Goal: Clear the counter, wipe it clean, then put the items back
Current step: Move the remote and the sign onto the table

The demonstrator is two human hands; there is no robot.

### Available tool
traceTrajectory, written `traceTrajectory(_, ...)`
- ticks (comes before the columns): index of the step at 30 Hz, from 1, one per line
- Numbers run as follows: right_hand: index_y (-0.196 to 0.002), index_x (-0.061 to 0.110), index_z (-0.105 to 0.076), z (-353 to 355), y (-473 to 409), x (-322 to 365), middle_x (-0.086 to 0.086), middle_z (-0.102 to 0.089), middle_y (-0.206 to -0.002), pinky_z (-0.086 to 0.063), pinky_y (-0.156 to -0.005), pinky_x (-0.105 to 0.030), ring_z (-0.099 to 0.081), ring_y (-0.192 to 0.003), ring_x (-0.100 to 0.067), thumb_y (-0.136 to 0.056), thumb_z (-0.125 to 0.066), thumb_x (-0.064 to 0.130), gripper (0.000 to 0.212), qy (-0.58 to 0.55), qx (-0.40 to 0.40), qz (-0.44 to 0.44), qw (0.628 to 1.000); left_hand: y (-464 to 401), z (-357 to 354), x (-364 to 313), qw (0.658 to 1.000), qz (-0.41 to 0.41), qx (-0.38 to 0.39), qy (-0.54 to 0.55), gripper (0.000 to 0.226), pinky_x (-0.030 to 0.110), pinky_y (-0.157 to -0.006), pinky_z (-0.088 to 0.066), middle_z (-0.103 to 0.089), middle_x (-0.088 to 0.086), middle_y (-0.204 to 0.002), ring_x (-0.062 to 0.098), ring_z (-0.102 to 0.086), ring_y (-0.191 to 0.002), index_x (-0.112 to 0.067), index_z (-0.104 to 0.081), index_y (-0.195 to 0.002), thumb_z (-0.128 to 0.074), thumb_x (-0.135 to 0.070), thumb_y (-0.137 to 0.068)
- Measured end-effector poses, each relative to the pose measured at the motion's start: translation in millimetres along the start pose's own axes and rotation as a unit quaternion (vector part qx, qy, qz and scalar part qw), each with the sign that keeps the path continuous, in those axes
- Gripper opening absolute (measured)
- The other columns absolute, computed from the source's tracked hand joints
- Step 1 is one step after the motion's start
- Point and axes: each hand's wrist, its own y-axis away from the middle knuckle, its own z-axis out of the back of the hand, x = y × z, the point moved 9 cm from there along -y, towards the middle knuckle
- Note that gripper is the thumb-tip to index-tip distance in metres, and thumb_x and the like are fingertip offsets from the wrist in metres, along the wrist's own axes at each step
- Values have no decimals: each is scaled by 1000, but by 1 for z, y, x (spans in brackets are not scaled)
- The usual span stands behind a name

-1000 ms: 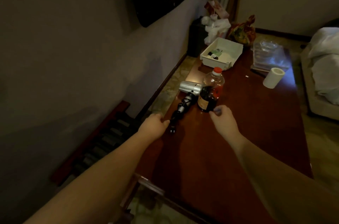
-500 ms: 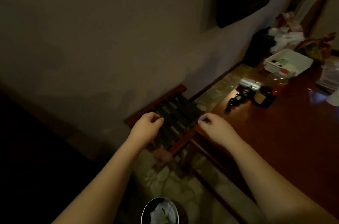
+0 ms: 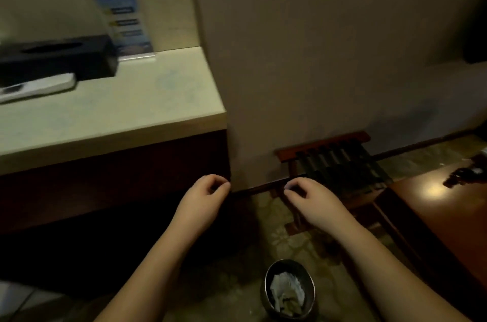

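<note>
A pale stone counter (image 3: 137,116) fills the upper left. On it stand a black tissue box (image 3: 55,58), a white remote-like device (image 3: 37,88) in front of the box, and an upright blue-and-yellow leaflet (image 3: 123,23) against the backsplash. My left hand (image 3: 203,197) hangs in the air below the counter's right corner, fingers loosely curled, holding nothing. My right hand (image 3: 311,197) hovers beside it in the same loose curl, also holding nothing. Both hands are apart from every item.
A dark wooden table (image 3: 432,205) sits at the right edge with the end of a black cord (image 3: 458,179) on it. A slatted wooden luggage rack (image 3: 340,163) stands against the wall. A small round bin (image 3: 287,292) with crumpled paper is on the floor between my arms.
The view has swung left from the wooden table to the pale counter. Both hands left the hair dryer cord and the bottle and now hover free.
</note>
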Motion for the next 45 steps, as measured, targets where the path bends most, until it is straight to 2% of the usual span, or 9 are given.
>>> traceTrajectory(4, -105, 36, -56, -34, 4, 55, 20, -51, -107, -40, -63, -11, -54, -85, 3, -96, -50, 40, 12, 6, 21, 52, 998, 27, 58, 34, 999, 13, -12, 46, 19, 28, -73, -55, -59, -10, -112, 10, -64, -91, -32, -60, -113, -53, -35, -96)
traceTrajectory(9, -103, 37, -54, -64, 10, 116, 20, -53, -104, -49, -70, -18, -57, -86, -1, -97, -50, 37, 8, 8, 42, 101, 994, 50, 122, 71, 996, 25, -47, 76, 11, 18, -56, -47, -63, -9, -104, 8, -66, -80, -35, -60, -105, -54, -34, -96)
traceTrajectory(12, -105, 36, -56, -70, 8, 145, 20, -55, -104, -52, -72, -22, -59, -83, -4, -96, -50, 37, 10, 4, 46, 126, 991, 57, 153, 84, 994, 24, -78, 78, 11, 18, -57, -45, -64, -8, -104, 8, -65, -80, -35, -61, -104, -54, -34, -96)
traceTrajectory(17, -104, 38, -57, -62, -10, 193, 22, -55, -104, -46, -71, -16, -57, -91, 1, -96, -52, 36, 10, 3, 52, 173, 984, 58, 201, 91, 988, 20, -132, 74, 12, 21, -62, -44, -64, -11, -100, 5, -61, -84, -33, -64, -102, -55, -36, -95)
traceTrajectory(23, -100, 32, -61, -27, -46, 259, 14, -60, -97, -40, -67, -17, -56, -88, -3, -94, -54, 31, 9, 26, -16, 258, 966, 38, 266, 75, 971, -17, -229, 68, 7, 24, -64, -42, -65, -8, -83, 7, -58, -75, -30, -66, -88, -60, -30, -92)
traceTrajectory(29, -110, 23, -63, -8, -112, 318, 8, -62, -102, -43, -74, -24, -56, -91, -9, -96, -51, 31, 20, 85, -2, 288, 954, -14, 336, 52, 969, -10, -241, -55, 16, 29, -76, -42, -58, -11, -95, 8, -53, -88, -24, -61, -108, -53, -31, -96)
traceTrajectory(34, -114, 20, -63, 3, -198, 348, 3, -63, -108, -44, -78, -27, -56, -93, -13, -97, -51, 32, 24, 111, -13, 272, 956, -72, 373, 48, 961, 16, -247, -126, 23, 26, -67, -43, -59, -5, -100, 7, -54, -84, -20, -61, -113, -56, -32, -95)
traceTrajectory(38, -114, 17, -62, 6, -266, 366, -2, -63, -105, -40, -74, -28, -55, -88, -17, -97, -51, 31, 25, 117, -10, 242, 963, -127, 390, 57, 955, 53, -214, -201, 36, 31, -82, -50, -57, 0, -116, 16, -56, -99, -20, -56, -125, -59, -34, -92)
traceTrajectory(45, -129, 12, -51, -1, -365, 375, -10, -60, -120, -44, -76, -33, -54, -93, -21, -94, -56, 27, 38, 62, -13, 188, 980, -190, 397, 66, 927, 75, -157, -333, 67, 40, -104, -37, -41, 4, -142, 22, -39, -127, -23, -39, -142, -68, -41, -85)
